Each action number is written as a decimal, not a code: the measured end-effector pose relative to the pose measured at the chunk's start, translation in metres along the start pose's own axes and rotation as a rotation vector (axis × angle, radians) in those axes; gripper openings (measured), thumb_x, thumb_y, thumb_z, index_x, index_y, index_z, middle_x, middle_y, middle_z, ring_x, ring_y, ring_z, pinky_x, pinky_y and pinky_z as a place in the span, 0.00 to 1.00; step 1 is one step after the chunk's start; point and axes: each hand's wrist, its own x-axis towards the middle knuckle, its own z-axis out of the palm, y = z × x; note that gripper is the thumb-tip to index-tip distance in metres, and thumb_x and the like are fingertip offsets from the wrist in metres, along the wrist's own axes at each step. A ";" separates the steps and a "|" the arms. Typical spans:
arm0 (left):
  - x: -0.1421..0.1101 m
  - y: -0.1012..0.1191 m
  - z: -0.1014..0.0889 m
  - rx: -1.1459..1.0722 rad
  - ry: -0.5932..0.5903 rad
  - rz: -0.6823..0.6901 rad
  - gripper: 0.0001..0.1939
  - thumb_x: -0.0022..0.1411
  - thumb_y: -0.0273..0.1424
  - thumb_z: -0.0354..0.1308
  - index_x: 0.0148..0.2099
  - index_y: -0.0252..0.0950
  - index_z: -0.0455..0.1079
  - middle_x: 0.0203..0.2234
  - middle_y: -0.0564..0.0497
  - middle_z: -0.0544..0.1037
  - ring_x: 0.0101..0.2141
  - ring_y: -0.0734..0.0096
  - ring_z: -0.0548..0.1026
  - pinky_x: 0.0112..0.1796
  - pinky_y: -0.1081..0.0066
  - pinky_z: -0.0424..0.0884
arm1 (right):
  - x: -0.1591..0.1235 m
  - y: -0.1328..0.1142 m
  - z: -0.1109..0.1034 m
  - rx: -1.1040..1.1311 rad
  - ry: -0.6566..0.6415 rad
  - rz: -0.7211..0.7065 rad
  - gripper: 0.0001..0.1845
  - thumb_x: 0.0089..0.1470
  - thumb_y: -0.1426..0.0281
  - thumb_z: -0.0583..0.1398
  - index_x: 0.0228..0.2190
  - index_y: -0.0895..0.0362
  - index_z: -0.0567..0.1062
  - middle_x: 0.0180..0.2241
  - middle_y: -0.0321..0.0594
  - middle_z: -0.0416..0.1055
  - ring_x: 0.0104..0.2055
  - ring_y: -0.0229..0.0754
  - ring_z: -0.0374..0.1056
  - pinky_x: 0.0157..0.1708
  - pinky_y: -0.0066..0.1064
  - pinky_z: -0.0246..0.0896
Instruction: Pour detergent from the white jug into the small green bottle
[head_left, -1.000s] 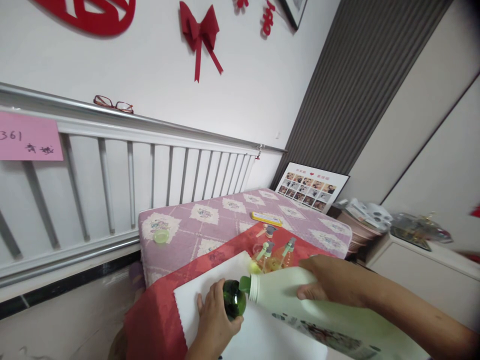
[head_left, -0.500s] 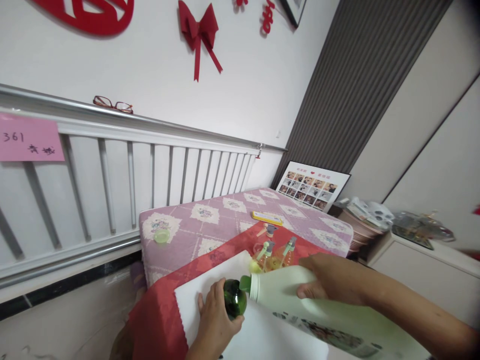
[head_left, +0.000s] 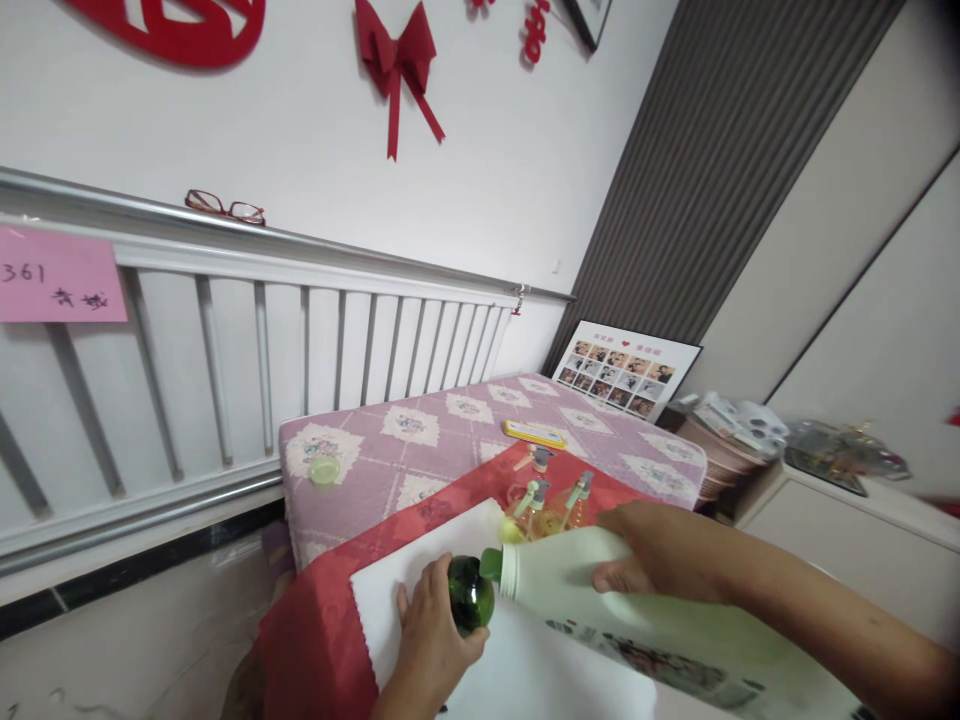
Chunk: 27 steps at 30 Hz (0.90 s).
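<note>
1. The left hand (head_left: 431, 640) is clamped on a small dark green bottle (head_left: 471, 598), with fingers round its side and the thumb near its lower end.
2. The right hand (head_left: 630, 552) is closed over the upper side of a large pale green jug (head_left: 645, 625), which is tilted almost flat, with its neck towards the small bottle.
3. The jug's green spout (head_left: 491, 564) is at the small bottle's mouth; whether they touch, I cannot tell.
4. The small bottle is over a white mat (head_left: 525, 665), which lies on a red cloth (head_left: 315, 625).
5. Beyond the jug's neck are clear pump bottles (head_left: 574, 505) with green and grey tops, beside a yellow-green thing (head_left: 510, 530) too blurred to name.
6. The red cloth lies over a purple patterned cover (head_left: 367, 455). On this cover are a small pale green dish (head_left: 325, 470), near the left edge, and a yellow case (head_left: 534, 433), behind the pump bottles.
7. Glasses (head_left: 225, 208) rest above the white radiator (head_left: 322, 340).
</note>
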 end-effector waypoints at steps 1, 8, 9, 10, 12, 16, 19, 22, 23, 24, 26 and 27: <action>0.000 0.000 0.000 -0.003 -0.001 0.000 0.43 0.44 0.36 0.55 0.64 0.40 0.49 0.64 0.44 0.64 0.63 0.55 0.60 0.65 0.42 0.40 | 0.000 0.001 0.000 0.002 -0.002 -0.002 0.19 0.45 0.53 0.62 0.34 0.53 0.74 0.40 0.45 0.77 0.41 0.54 0.72 0.37 0.39 0.61; 0.000 0.000 0.000 0.010 -0.012 -0.009 0.44 0.45 0.36 0.56 0.65 0.41 0.49 0.64 0.44 0.64 0.63 0.56 0.60 0.65 0.44 0.39 | -0.001 -0.005 -0.003 -0.001 -0.016 0.028 0.18 0.45 0.55 0.62 0.34 0.54 0.74 0.41 0.46 0.77 0.42 0.55 0.72 0.37 0.39 0.61; 0.000 0.000 0.000 0.011 -0.011 -0.011 0.44 0.45 0.36 0.56 0.65 0.41 0.49 0.64 0.44 0.64 0.63 0.56 0.60 0.65 0.44 0.39 | -0.002 -0.006 -0.003 -0.005 -0.018 0.026 0.18 0.45 0.55 0.62 0.34 0.54 0.74 0.41 0.47 0.77 0.42 0.56 0.72 0.37 0.39 0.61; 0.000 0.000 0.000 0.010 -0.011 -0.012 0.44 0.45 0.36 0.56 0.65 0.41 0.49 0.64 0.44 0.64 0.63 0.56 0.60 0.65 0.43 0.39 | -0.002 -0.006 -0.004 -0.005 -0.021 0.026 0.19 0.45 0.55 0.62 0.34 0.55 0.74 0.41 0.48 0.77 0.42 0.56 0.72 0.37 0.40 0.61; 0.000 0.000 -0.001 0.014 -0.016 -0.012 0.44 0.45 0.36 0.56 0.65 0.41 0.48 0.64 0.44 0.63 0.63 0.55 0.60 0.65 0.44 0.39 | -0.003 -0.007 -0.005 0.007 -0.024 0.018 0.19 0.45 0.55 0.62 0.34 0.55 0.75 0.41 0.48 0.77 0.42 0.56 0.72 0.38 0.40 0.61; 0.000 0.001 -0.003 0.019 -0.040 -0.015 0.44 0.45 0.37 0.56 0.65 0.40 0.47 0.64 0.45 0.63 0.64 0.56 0.59 0.65 0.44 0.38 | -0.004 -0.008 -0.006 0.023 -0.031 0.012 0.19 0.45 0.55 0.62 0.35 0.54 0.75 0.42 0.48 0.77 0.43 0.56 0.72 0.39 0.41 0.61; -0.001 0.001 -0.003 0.003 -0.023 -0.007 0.44 0.45 0.37 0.56 0.65 0.40 0.49 0.64 0.44 0.63 0.63 0.56 0.61 0.65 0.44 0.39 | -0.004 -0.010 -0.007 0.022 -0.042 0.013 0.17 0.45 0.56 0.62 0.34 0.55 0.75 0.42 0.48 0.78 0.43 0.56 0.72 0.39 0.40 0.62; -0.002 0.000 -0.002 -0.003 -0.004 0.001 0.43 0.44 0.36 0.55 0.64 0.40 0.49 0.63 0.44 0.64 0.63 0.56 0.61 0.65 0.42 0.40 | -0.006 -0.013 -0.009 0.007 -0.038 0.003 0.17 0.46 0.57 0.62 0.35 0.55 0.75 0.42 0.49 0.78 0.43 0.57 0.72 0.39 0.40 0.62; -0.002 0.000 -0.002 -0.007 0.001 0.004 0.43 0.45 0.36 0.55 0.64 0.40 0.49 0.63 0.44 0.65 0.62 0.57 0.62 0.64 0.42 0.41 | -0.007 -0.014 -0.009 0.010 -0.038 -0.007 0.17 0.46 0.58 0.62 0.35 0.56 0.76 0.42 0.49 0.78 0.43 0.57 0.72 0.39 0.40 0.62; -0.002 0.000 -0.001 -0.013 0.006 0.007 0.43 0.45 0.36 0.55 0.64 0.40 0.49 0.63 0.44 0.65 0.62 0.57 0.62 0.64 0.42 0.41 | -0.008 -0.015 -0.010 0.014 -0.040 -0.012 0.17 0.46 0.58 0.62 0.35 0.55 0.76 0.42 0.49 0.78 0.43 0.56 0.72 0.40 0.40 0.62; -0.002 0.000 -0.001 -0.025 0.015 0.013 0.43 0.45 0.36 0.55 0.64 0.40 0.49 0.63 0.44 0.65 0.62 0.58 0.62 0.64 0.42 0.41 | -0.008 -0.016 -0.011 0.021 -0.043 -0.013 0.17 0.46 0.59 0.62 0.36 0.55 0.76 0.42 0.49 0.78 0.43 0.56 0.73 0.40 0.40 0.62; -0.002 0.000 -0.001 -0.029 0.019 0.015 0.43 0.45 0.36 0.55 0.64 0.40 0.49 0.63 0.45 0.65 0.62 0.58 0.62 0.64 0.42 0.41 | -0.008 -0.016 -0.011 0.020 -0.040 -0.013 0.17 0.46 0.59 0.62 0.36 0.55 0.77 0.41 0.48 0.78 0.43 0.55 0.73 0.40 0.40 0.61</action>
